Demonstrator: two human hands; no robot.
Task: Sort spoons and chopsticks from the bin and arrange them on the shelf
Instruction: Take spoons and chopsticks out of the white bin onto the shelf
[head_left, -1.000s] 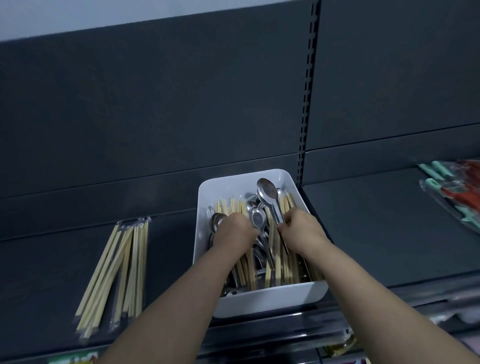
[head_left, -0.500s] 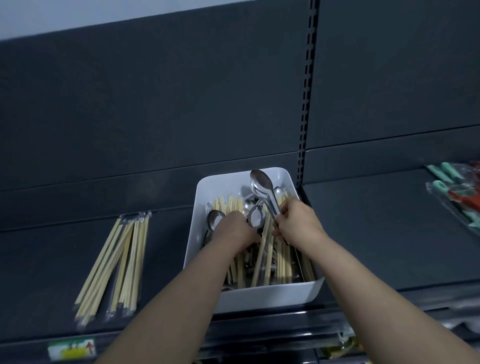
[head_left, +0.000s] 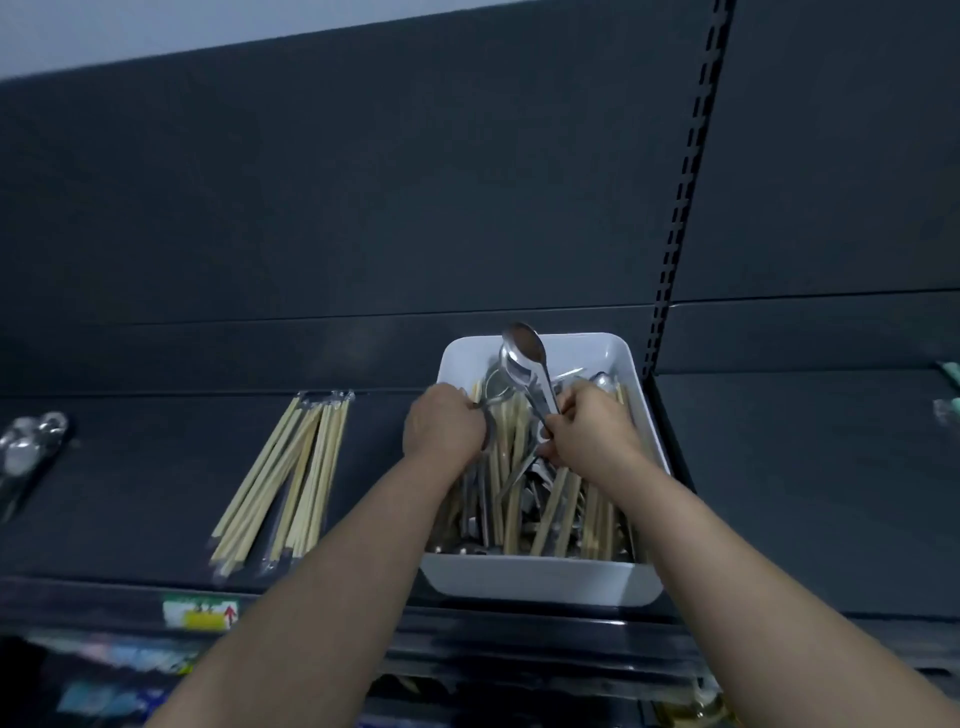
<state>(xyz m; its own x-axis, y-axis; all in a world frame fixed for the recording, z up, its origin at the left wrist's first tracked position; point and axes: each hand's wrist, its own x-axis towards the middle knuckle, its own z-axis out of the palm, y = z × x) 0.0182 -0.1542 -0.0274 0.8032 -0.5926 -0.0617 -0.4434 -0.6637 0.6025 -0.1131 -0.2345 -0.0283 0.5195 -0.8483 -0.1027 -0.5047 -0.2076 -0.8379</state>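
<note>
- Wrapped spoons (head_left: 26, 452) lie at the shelf's (head_left: 130, 519) far left.
- Chopstick packs (head_left: 283, 478) lie between them and the white bin (head_left: 540, 584).
- Left hand (head_left: 444, 428) curls into the cutlery at the bin's left side; what it grips cannot be told.
- Right hand (head_left: 589, 431) grips the raised spoons (head_left: 522, 353) by their handles, with the bowls above the bin's far end.

Steel spoons (head_left: 524, 358), wooden chopsticks (head_left: 511, 467), white bin (head_left: 540, 579)

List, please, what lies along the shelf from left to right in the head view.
Spoons at the left edge → packed chopsticks → white bin → green-handled items at the right edge.
</note>
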